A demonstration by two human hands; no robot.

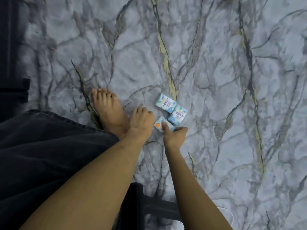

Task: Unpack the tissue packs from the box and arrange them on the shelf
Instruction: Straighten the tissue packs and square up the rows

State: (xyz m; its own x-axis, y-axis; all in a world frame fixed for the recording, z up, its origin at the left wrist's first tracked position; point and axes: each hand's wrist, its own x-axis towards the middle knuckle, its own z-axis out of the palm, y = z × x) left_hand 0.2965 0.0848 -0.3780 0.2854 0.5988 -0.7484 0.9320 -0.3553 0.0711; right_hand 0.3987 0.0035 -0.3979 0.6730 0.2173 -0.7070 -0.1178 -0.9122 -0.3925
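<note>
Tissue packs lie on the floor, three small ones close together. The nearest tissue pack, white with an orange round mark at one corner, is in the grip of the right hand: thumb on its top face, fingers curled along its far side. The left hand hovers just beside it, fingers loosely curled and holding nothing, over a bare foot.

Just beyond, the middle pack touches the held one, and the far pack touches the middle one, the three forming a short crooked row. Both are soft rectangular packets in glossy white wrap with pale blue and teal leaf prints; dark blue lettering sits on each, too blurred to read.

The floor has a grey marble pattern with dark veins and yellowish streaks. Dark trousers fill the lower left, and a dark furniture piece stands at the bottom edge.
</note>
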